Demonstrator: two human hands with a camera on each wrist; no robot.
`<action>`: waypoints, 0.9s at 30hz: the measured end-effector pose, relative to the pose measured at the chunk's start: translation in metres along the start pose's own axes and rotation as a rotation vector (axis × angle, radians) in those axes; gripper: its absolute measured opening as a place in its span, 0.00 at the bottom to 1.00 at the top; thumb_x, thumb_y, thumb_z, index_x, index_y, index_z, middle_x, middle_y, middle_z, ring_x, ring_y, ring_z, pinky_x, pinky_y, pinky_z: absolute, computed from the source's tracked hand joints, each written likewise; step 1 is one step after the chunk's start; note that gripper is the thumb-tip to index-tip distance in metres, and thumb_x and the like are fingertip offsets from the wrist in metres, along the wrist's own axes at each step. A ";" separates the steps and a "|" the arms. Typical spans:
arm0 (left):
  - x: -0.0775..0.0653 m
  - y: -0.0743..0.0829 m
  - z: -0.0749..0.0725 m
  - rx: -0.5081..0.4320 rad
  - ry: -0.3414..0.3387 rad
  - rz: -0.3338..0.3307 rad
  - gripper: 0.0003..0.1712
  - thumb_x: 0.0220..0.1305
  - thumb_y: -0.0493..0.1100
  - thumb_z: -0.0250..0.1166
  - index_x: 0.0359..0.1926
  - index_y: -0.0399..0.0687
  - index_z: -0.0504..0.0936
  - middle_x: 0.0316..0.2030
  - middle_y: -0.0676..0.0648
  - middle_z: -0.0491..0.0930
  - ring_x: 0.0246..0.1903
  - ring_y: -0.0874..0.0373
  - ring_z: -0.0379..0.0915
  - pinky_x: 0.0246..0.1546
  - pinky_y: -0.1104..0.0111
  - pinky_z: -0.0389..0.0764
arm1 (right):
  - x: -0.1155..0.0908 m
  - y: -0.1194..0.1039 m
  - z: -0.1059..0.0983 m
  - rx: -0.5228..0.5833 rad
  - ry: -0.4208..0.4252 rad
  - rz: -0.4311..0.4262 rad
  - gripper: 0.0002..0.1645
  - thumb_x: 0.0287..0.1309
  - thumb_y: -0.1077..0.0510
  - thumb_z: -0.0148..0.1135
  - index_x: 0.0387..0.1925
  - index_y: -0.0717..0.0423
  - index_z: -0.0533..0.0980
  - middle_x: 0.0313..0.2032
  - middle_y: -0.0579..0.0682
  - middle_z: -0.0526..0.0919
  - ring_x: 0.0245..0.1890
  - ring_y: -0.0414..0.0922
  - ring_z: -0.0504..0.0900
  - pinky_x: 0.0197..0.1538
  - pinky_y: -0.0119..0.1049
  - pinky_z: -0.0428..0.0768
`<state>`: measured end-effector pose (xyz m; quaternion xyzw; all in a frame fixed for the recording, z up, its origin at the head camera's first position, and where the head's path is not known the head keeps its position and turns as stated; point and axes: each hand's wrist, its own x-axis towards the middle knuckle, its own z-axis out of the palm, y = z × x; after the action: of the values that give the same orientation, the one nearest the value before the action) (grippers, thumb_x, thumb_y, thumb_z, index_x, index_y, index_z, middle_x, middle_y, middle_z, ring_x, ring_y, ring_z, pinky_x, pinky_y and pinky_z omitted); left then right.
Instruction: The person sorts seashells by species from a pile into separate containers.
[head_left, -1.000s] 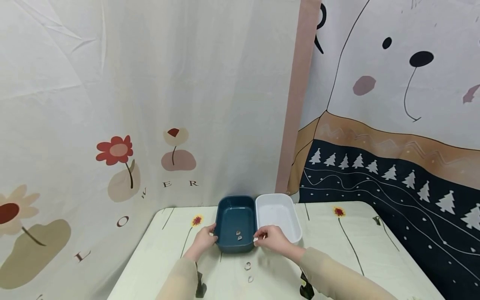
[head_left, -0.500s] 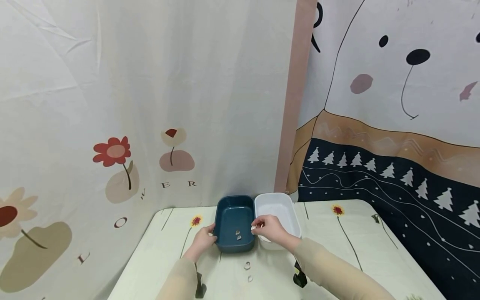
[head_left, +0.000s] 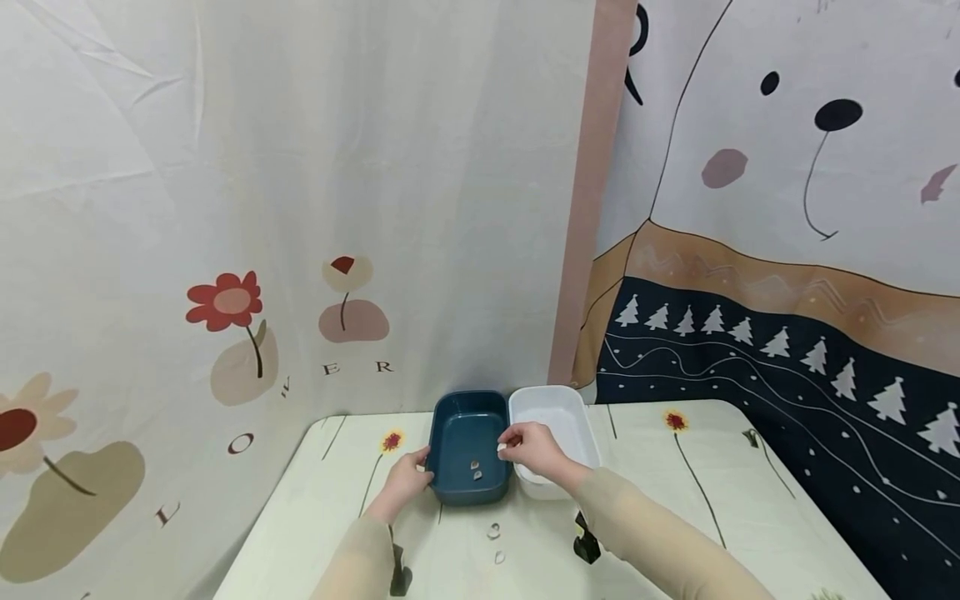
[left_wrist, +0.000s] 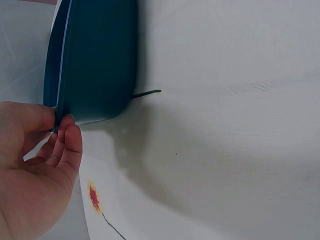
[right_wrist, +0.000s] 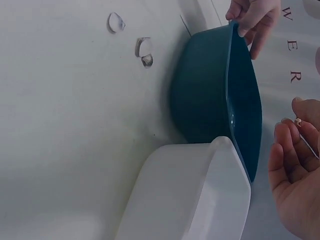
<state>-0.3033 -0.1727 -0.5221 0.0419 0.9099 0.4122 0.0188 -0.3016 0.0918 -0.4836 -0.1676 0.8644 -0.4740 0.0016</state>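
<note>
Lower middle of the head view, the left hand point(head_left: 406, 482) has its grip clamped on the teal bin's point(head_left: 472, 497) left rim, probably just to steady it. The right hand point(head_left: 534, 446) is pinching a tiny pale piece point(right_wrist: 298, 121) by the right rim, next to the white bin point(head_left: 543, 490), and some clear pieces point(head_left: 500, 557) lie bottom centre on the tabletop point(head_left: 442, 567).

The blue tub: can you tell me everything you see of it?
The blue tub is dark teal and rectangular, with rounded corners, deep smooth walls, a thin rim and an open top; it looks like plastic. It stands upright on the table. Two small pieces lie inside, towards the person. The left hand has its grip on the left rim. A white tub stands close along its right side.
</note>
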 end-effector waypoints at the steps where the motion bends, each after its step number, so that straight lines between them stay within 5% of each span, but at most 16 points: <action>1: 0.000 0.000 0.000 -0.002 0.000 -0.003 0.33 0.56 0.27 0.60 0.64 0.25 0.66 0.43 0.34 0.77 0.22 0.58 0.70 0.26 0.67 0.73 | 0.001 0.001 0.001 0.005 -0.002 0.001 0.09 0.55 0.63 0.67 0.37 0.63 0.82 0.26 0.46 0.78 0.26 0.42 0.75 0.30 0.33 0.77; 27: 0.004 -0.003 0.002 -0.011 -0.007 -0.009 0.33 0.57 0.28 0.60 0.65 0.27 0.66 0.44 0.35 0.77 0.23 0.58 0.70 0.26 0.67 0.74 | 0.023 0.006 0.017 -0.002 0.004 0.050 0.06 0.55 0.62 0.68 0.35 0.59 0.81 0.26 0.46 0.79 0.23 0.42 0.77 0.30 0.35 0.79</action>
<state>-0.3075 -0.1726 -0.5253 0.0392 0.9078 0.4169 0.0239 -0.3227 0.0741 -0.4947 -0.1453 0.8687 -0.4734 0.0116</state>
